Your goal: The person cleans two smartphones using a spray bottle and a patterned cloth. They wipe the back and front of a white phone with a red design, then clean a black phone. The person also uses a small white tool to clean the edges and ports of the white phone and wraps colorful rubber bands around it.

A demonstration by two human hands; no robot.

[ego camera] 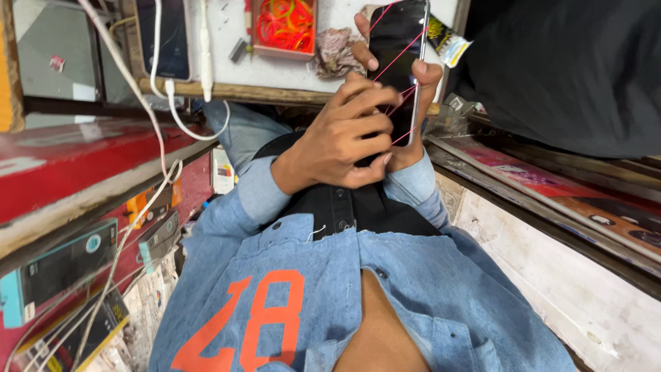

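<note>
Two hands [344, 138] [413, 89] grip one black phone [399, 41] wrapped in red bands [396, 58].

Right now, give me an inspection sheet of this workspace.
Surface: white bench, scuffed.
Job's things: black phone, pink strands across its screen.
Clutter: tray of orange bands, rag, second phone.
Fingers: left hand and right hand both grip the phone.
Cables: white cable hangs over the bench edge.
Surroundings: boxed goods on the left, dark cloth on the right.
</note>
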